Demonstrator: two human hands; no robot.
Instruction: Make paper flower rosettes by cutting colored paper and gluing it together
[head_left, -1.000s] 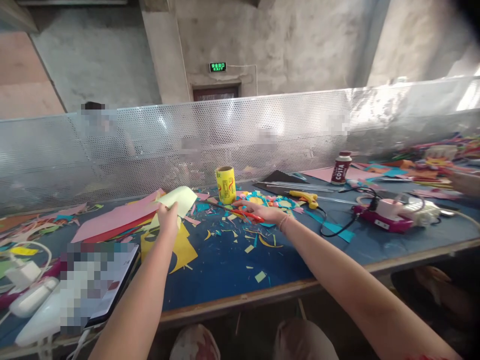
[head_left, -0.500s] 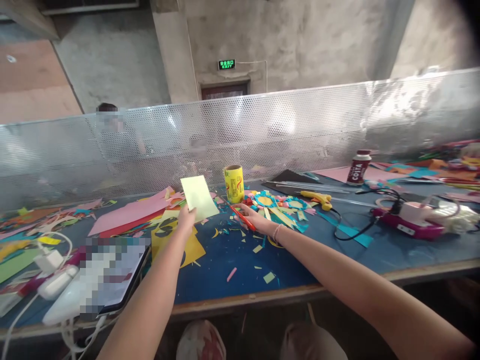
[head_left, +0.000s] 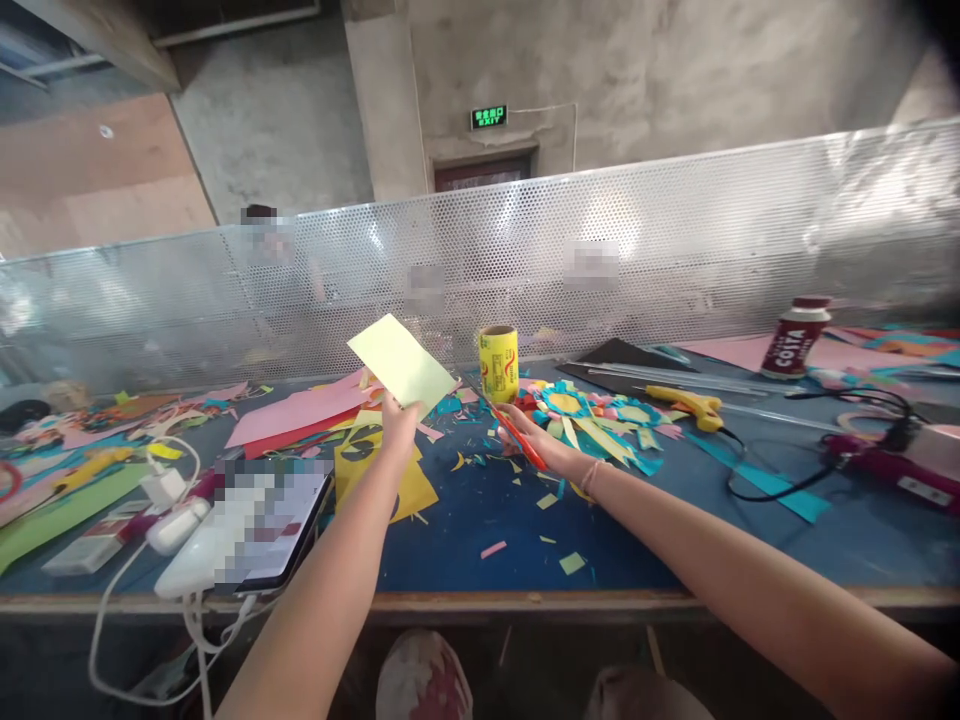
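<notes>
Pinched at its lower edge by my left hand (head_left: 401, 425), a pale yellow-green sheet of paper (head_left: 401, 365) is held tilted above the table. My right hand (head_left: 529, 440) is closed around red-handled scissors (head_left: 517, 432), whose blades point up and left, toward the paper but apart from it. Behind the scissors stands an upright yellow roll of tape (head_left: 499, 365). Beside my right hand lie paper flowers (head_left: 566, 400) in blue and yellow with ribbon-like tails. Under my left wrist is a yellow sheet with cut-outs (head_left: 416, 490).
Pink paper (head_left: 292, 415) and a tablet (head_left: 281, 540) with white cables lie on the left. To the right are a yellow glue gun (head_left: 690, 403), a brown bottle (head_left: 796, 340) and a purple power strip (head_left: 915, 485). A perforated metal screen (head_left: 637, 240) borders the table's back.
The pale sheet has been turned in my left hand, so it now slants down to the right. The view has swung left, shifting the table's things rightward. Scissors stay in my right hand.
</notes>
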